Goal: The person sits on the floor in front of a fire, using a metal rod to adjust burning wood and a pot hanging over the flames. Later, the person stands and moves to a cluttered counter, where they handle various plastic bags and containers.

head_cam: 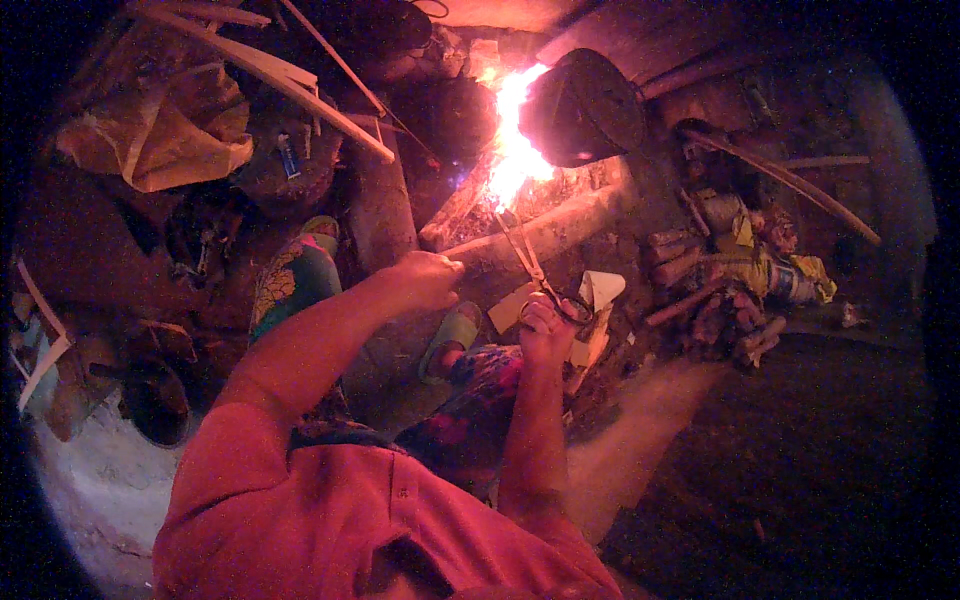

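My right hand (546,322) grips long scissor-type tongs (531,268) by their looped handles. Their slightly parted tips point into the lower edge of a bright fire (517,161). My left hand (427,281) is curled, its back towards me, in front of the near log; no object shows in it, though its palm side is hidden. A dark round pot (585,109) sits tilted beside the flames, on their right. Below the fire lies a thick log (547,219), with another piece of firewood (459,202) slanting in from the left.
Split sticks (300,94) jut in at upper left near a crumpled sack (161,131) and a small tube (288,156). Firewood and wrappers (739,262) are heaped at right. A curled pale sheet (602,289) lies beside my right hand. My sandalled foot (452,341) is below.
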Available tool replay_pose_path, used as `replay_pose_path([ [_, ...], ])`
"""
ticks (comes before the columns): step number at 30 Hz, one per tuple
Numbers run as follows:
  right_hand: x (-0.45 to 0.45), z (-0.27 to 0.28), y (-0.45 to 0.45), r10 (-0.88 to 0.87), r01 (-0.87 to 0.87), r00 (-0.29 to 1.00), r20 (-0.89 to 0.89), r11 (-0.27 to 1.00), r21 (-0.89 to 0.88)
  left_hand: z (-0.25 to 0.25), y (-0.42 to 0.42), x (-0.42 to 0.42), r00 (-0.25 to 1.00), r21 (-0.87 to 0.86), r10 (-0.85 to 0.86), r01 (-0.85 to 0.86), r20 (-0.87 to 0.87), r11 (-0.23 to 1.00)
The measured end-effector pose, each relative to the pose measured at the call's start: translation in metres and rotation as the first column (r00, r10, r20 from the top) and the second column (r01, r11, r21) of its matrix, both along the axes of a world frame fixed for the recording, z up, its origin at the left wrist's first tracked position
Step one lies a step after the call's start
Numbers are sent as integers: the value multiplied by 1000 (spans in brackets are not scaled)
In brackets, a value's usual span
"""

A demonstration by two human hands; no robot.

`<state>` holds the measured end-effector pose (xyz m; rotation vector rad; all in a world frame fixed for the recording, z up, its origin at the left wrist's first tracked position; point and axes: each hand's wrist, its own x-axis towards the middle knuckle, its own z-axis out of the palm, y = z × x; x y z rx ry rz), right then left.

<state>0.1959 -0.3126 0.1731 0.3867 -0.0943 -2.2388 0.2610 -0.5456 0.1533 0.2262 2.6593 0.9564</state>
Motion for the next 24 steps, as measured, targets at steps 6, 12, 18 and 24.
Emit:
replay_pose_path([
  [6, -2, -6, 5, -5, 5, 1000, -14, 1000, 10, -9, 2, -1, 999, 7, 23, -23, -23, 1000],
  [12, 2, 4, -1, 26, -27, 998, 54, 999, 30, -12, 1, -1, 1000, -20, 11, -11, -6, 1000],
  [18, 18, -20, 37, -24, 113, 977, -212, 899, 423, 2, -2, 2, 1000, 20, 18, -18, 1, 1000],
  [24, 99, 18, 12, -218, 167, 975, 32, 827, 537, -7, 2, 1, 997, 49, 39, -36, -70, 998],
])
